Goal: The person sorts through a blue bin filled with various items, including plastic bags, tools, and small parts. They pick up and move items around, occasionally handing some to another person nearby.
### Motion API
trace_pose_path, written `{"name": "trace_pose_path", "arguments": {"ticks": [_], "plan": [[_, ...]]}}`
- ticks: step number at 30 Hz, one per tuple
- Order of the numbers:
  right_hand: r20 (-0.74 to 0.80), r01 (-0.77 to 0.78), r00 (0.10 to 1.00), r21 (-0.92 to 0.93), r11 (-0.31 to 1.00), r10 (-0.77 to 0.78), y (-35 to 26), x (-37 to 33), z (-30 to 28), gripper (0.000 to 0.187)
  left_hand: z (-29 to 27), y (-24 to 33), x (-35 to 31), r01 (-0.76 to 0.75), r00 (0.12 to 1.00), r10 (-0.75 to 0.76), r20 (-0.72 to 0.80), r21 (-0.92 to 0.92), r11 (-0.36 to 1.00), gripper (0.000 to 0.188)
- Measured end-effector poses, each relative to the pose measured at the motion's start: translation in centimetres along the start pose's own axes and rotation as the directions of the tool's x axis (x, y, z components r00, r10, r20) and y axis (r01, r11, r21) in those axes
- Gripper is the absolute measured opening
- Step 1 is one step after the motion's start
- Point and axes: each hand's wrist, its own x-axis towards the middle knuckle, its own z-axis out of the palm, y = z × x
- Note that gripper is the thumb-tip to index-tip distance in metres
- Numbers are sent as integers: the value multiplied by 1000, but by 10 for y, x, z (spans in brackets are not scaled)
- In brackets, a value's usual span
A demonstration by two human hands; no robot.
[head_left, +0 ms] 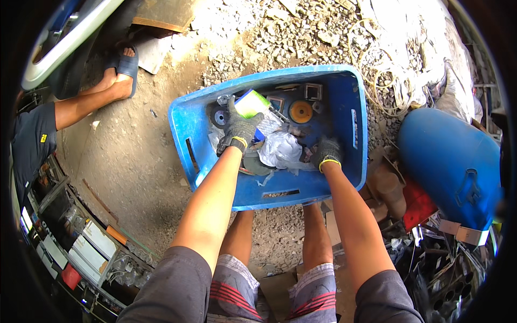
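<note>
A large blue plastic bin [267, 203] stands in front of my legs, with mixed scrap inside. My left hand [240, 127], in a dark knit glove with a yellow cuff, grips a green and white box [251, 104] between thumb and fingers. My right hand [327, 151], gloved the same way, reaches down inside the bin's right part; its fingers are blurred and dark. Between the hands lies a crumpled white plastic bag [281, 150]. Farther back are an orange disc [300, 112], a small square frame [313, 92] and, at the left, a dark wheel-like disc [219, 117].
A blue barrel [449, 161] lies at the right beside scrap metal [458, 280]. Gravel [242, 51] and tangled cord [379, 81] are beyond the bin. Another person's sandalled foot [126, 72] is at the upper left. Shelving with clutter [91, 253] stands at lower left.
</note>
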Motion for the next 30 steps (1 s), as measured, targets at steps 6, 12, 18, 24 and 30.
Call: {"name": "trace_pose_path", "arguments": {"ticks": [6,12,18,24,30], "plan": [[126,126,984,-21,992,-122,15,6,-12,41,22,0,-3,-583,690,649,321,777,237,95],[50,207,975,132,969,-215,43,10,-2,29,40,45,40,-802,527,405,747,595,-55,79],[145,118,982,8,993,-118,12,21,-39,30,18,17,42,-741,652,357,669,661,115,66],[-282,378,888,-1,926,-363,-28,-2,-31,48,-27,-25,21,-834,551,275,788,505,224,51],[111,487,860,108,867,-497,-111,20,-7,43,-34,-61,-3,-757,621,290,729,461,463,48]]}}
